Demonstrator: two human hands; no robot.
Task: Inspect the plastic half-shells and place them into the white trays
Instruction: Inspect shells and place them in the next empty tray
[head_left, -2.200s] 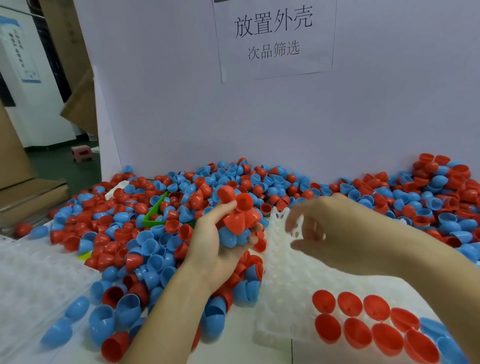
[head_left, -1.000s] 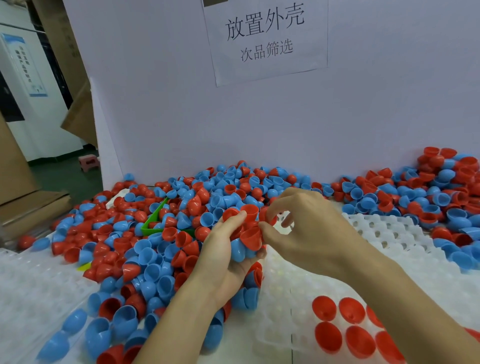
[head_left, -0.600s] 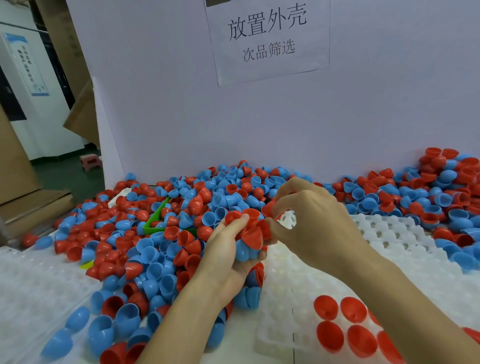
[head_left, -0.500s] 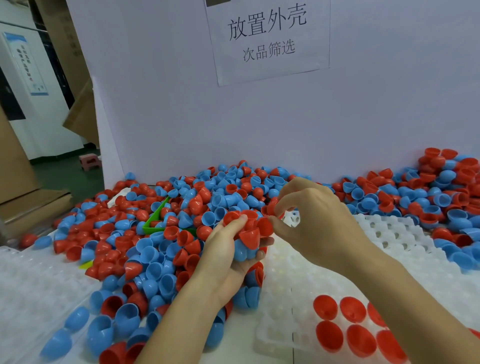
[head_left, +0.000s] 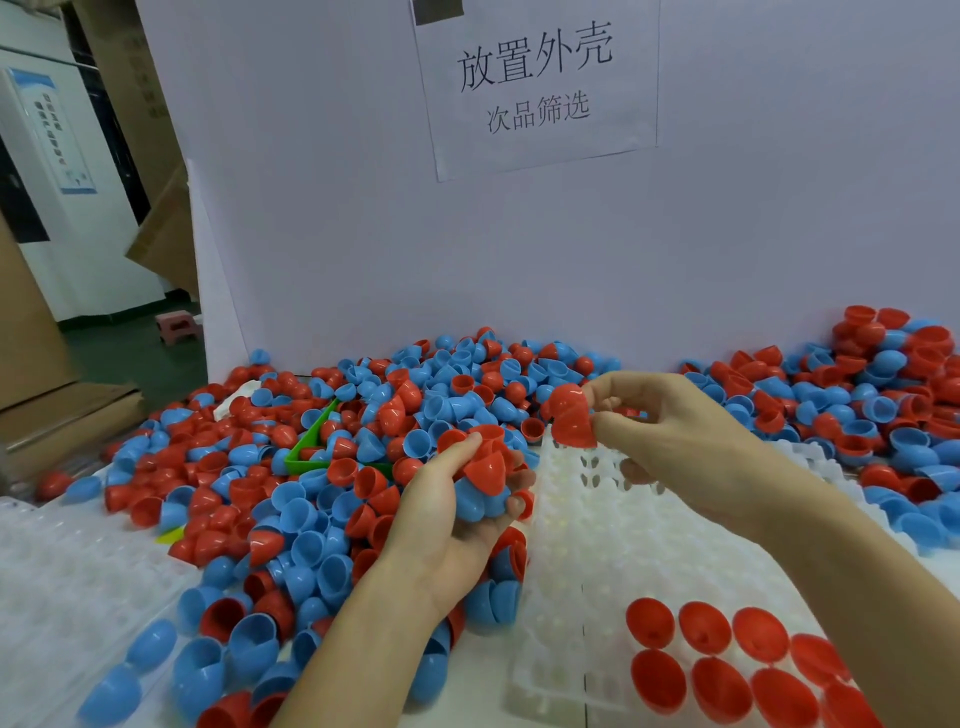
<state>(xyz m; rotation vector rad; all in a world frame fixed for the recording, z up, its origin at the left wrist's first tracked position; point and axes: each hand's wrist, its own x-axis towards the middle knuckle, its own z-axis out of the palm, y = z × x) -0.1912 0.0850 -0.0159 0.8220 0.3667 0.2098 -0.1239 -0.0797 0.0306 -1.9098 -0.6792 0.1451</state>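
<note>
Two white trays flank your work: the left tray (head_left: 62, 582) lies at the near left edge with a few blue half-shells resting on it, just beside the big heap of red and blue half-shells (head_left: 291, 467) spread across the table. A green bin (head_left: 304, 449) sits half buried in that heap. Your left hand (head_left: 457, 519) is palm up above the heap's right edge, fingers curled round a handful of shells (head_left: 483, 483), red ones on top and blue ones below. Just to its right, your right hand (head_left: 670, 436) pinches a single red half-shell (head_left: 571, 418) between thumb and fingertips, held up over the far end of the right tray (head_left: 613, 530). That tray runs from under your right hand to the near edge, where two rows of red half-shells (head_left: 727, 660) sit in its pockets, open sides up. More red and blue shells (head_left: 857, 395) pile along the white backboard (head_left: 727, 234) at far right, behind the tray. A printed paper sign (head_left: 535, 83) hangs on the board.
</note>
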